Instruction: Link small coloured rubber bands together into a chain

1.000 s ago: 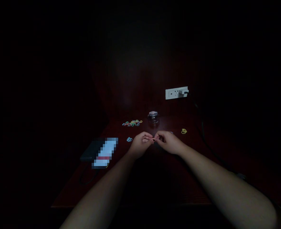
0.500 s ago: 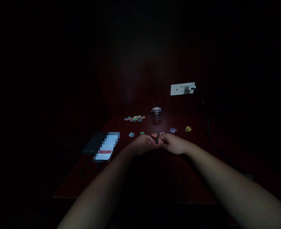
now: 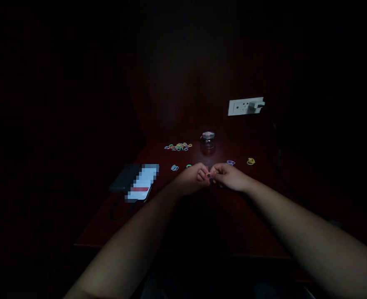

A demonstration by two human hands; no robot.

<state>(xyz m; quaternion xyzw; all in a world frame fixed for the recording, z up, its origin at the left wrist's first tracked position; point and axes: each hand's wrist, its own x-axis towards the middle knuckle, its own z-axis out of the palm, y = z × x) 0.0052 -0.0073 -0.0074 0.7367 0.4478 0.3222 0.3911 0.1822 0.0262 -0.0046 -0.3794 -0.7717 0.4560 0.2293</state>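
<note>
My left hand (image 3: 192, 179) and my right hand (image 3: 230, 177) meet over the middle of the table, fingers curled in. Between their fingertips is a small orange-pink elastic band (image 3: 208, 175), pinched from both sides. Just behind the left hand a green band (image 3: 188, 166) shows in part. Light blue bands (image 3: 174, 167) lie to its left. Beyond the right hand are purple bands (image 3: 230, 162), with yellow bands (image 3: 251, 161) farther right. The hands cover the table spot between the green and purple bands.
A mixed pile of coloured bands (image 3: 178, 147) lies at the back, left of a clear lidded jar (image 3: 208, 142). At the left are a lit phone (image 3: 142, 182) and a dark flat box (image 3: 124, 177) with a cable. A wall socket (image 3: 245, 106) holds a plug, its cord hanging right.
My hands have drawn together and turned, the band between them now showing as a small loop. They now hide the orange and pink bands on the table. The whole view has shifted slightly.
</note>
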